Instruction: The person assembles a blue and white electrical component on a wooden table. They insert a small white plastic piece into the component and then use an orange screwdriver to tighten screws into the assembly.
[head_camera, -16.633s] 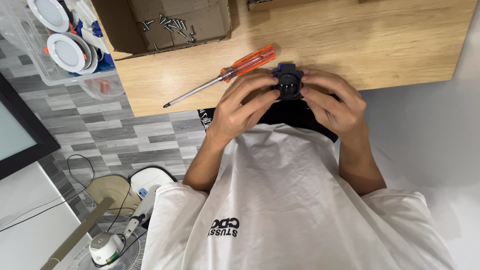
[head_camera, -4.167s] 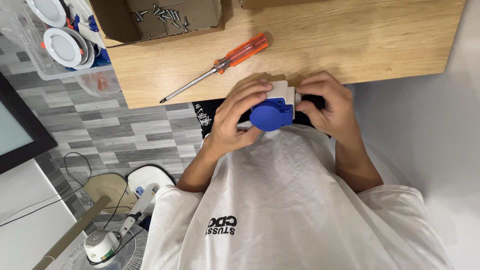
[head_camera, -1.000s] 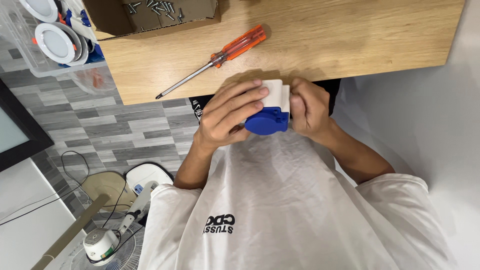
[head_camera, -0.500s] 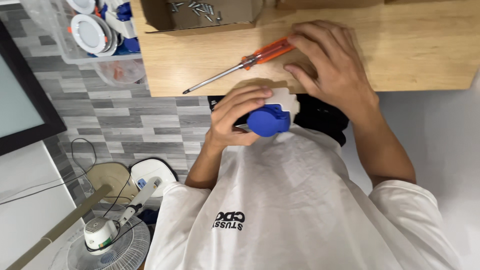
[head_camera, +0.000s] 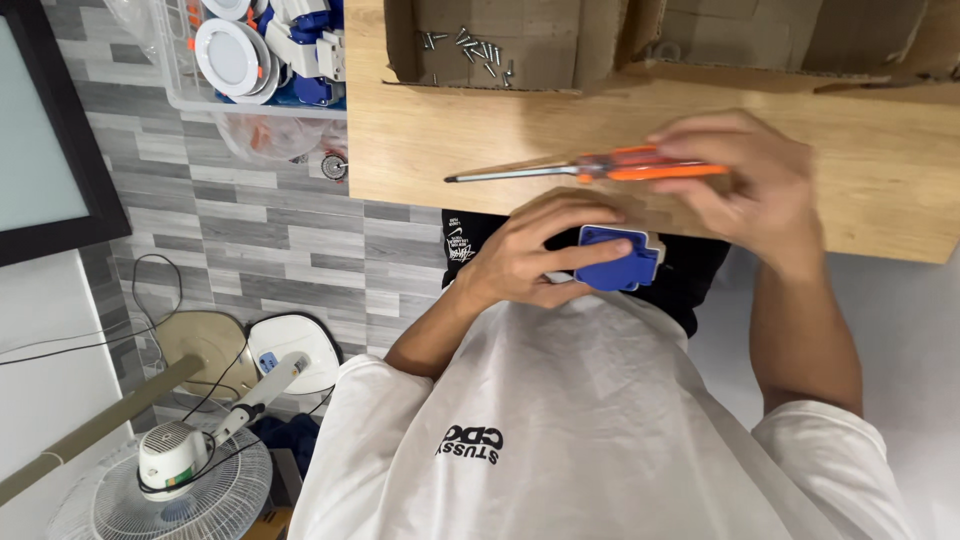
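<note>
My left hand (head_camera: 535, 255) grips a blue and white socket housing (head_camera: 615, 257) close to my chest, just below the edge of the wooden table (head_camera: 420, 150). Above it, my right hand (head_camera: 750, 185) is closed around the orange handle of a screwdriver (head_camera: 590, 167). The screwdriver is lifted off the table, lies level, and its metal tip points left. The hand and tool are blurred by motion.
A cardboard box (head_camera: 500, 45) with several loose screws stands at the table's far edge. A clear bin (head_camera: 250, 55) of white round fittings and blue parts sits to its left. On the floor below are a fan (head_camera: 180, 480), cables and a dark screen (head_camera: 40, 130).
My right hand left the socket housing, reached onto the table and picked up the screwdriver. My left hand now holds the housing alone.
</note>
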